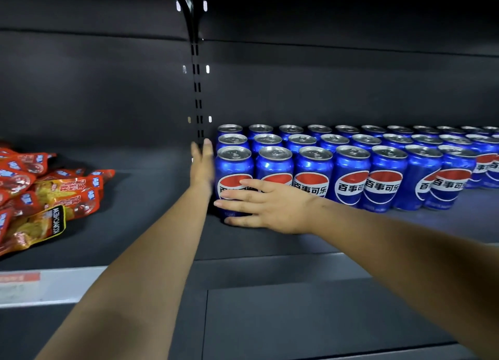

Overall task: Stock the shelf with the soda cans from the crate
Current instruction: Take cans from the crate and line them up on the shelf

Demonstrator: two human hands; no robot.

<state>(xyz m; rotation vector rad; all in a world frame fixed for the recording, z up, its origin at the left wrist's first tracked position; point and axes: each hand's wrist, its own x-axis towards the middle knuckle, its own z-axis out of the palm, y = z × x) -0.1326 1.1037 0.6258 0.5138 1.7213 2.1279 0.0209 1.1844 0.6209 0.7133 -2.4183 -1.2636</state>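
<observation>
Both arms [151, 251] out, squaring the end can [234, 168] into its row.
Left hand [202, 168] lies flat along its side and right hand [267, 208] presses open-fingered across its label; neither curls round it. Cans [351, 170] stand three rows deep on the shelf [135, 238]. Whether it touches its neighbour I can't tell. Next: ease off without tipping it, then back to the crate, unseen here.

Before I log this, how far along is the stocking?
Done: three rows of cans stand on the shelf. In hand: left hand and right hand press flat against the corner can, squaring it. Left: unclear; room in front, no crate in view.
</observation>
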